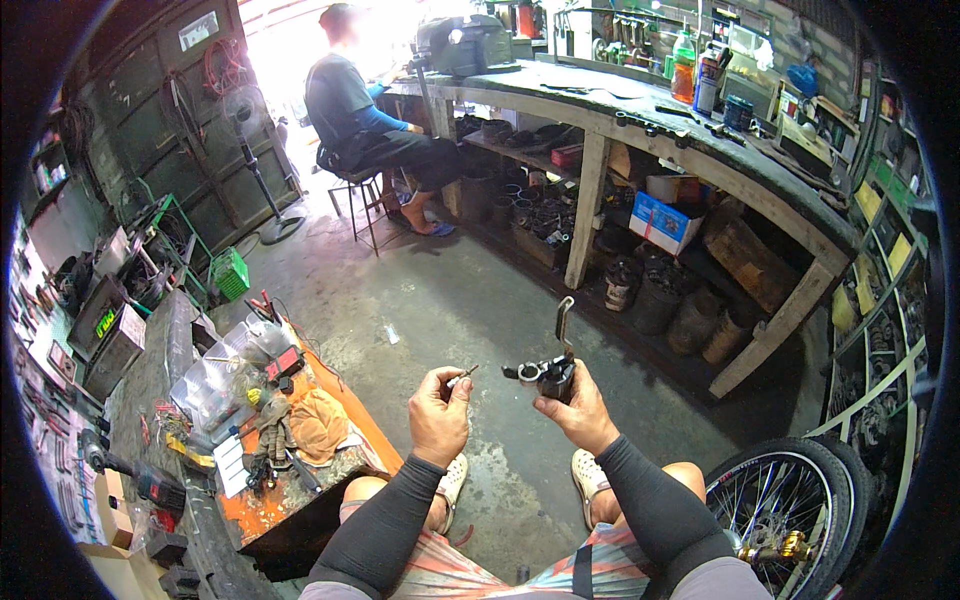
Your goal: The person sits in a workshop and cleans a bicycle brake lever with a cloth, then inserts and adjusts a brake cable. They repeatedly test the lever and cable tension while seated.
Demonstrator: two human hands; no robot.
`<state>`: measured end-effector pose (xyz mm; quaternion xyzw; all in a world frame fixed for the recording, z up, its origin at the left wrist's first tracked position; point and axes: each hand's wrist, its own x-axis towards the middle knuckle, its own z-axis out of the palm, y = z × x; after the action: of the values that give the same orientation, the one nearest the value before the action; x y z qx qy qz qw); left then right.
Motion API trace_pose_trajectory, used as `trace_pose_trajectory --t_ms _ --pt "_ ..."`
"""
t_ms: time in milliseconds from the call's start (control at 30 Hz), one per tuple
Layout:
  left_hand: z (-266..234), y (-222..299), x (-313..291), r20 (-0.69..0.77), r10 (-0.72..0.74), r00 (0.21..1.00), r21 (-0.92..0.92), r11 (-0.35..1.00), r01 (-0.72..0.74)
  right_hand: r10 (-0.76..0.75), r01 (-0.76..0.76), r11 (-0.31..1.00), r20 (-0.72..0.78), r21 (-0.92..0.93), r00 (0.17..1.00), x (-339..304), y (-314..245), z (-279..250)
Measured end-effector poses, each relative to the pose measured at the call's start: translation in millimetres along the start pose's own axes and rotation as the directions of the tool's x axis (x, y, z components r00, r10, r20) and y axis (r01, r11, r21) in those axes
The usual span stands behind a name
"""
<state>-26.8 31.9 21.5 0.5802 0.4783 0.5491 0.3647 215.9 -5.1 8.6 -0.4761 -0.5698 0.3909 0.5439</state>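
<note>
In the middle of the view, my left hand (438,418) pinches a slim metal piece (463,376) with a pointed end between thumb and fingertips. It is too small to name more exactly. To its right, my right hand (585,412) is closed around a dark metal assembly (549,376) with a round ring clamp on its left side. A bent metal arm (563,328) rises from the top of this assembly. Both hands are apart, above the concrete floor and in front of my knees. My palm and fingers hide the assembly's lower part.
At left, a low orange-topped bench (342,395) bears an orange cloth (318,418), gloves and tools. Spoked wheels (790,500) lean at lower right. A long workbench (600,95) runs across the back, with cans and boxes beneath. Another person (365,130) sits on a stool there.
</note>
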Motion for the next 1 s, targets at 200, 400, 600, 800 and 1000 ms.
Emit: trace_pose_trajectory --t_ms 200,400,600,800,1000 --pt "5.2 15.6 -6.6 0.041 0.023 0.999 0.155 0.988 -0.029 0.019 -0.016 0.999 0.051 -0.049 0.999 -4.6 -7.0 10.4" --pt "11.7 11.7 -5.3 0.030 0.070 0.997 0.117 0.990 -0.073 -0.046 0.043 0.997 -0.052 -0.068 0.998 -1.3 -7.8 10.9" --pt "-21.3 20.0 -0.2 -0.053 0.064 0.997 0.175 0.983 -0.054 -0.033 0.018 0.989 -0.099 -0.146 0.995 5.6 -15.8 11.9" --pt "-156.3 3.2 19.4 -0.269 0.100 0.958 0.413 0.911 0.021 0.038 -0.041 0.999 -0.102 -0.030 0.994 2.4 -8.3 -21.9" --pt "-364.6 -28.8 -58.2 -0.584 0.191 0.789 0.652 0.690 0.316 -0.047 0.047 0.999 -0.009 -0.015 0.999 -4.0 -28.3 -14.2"
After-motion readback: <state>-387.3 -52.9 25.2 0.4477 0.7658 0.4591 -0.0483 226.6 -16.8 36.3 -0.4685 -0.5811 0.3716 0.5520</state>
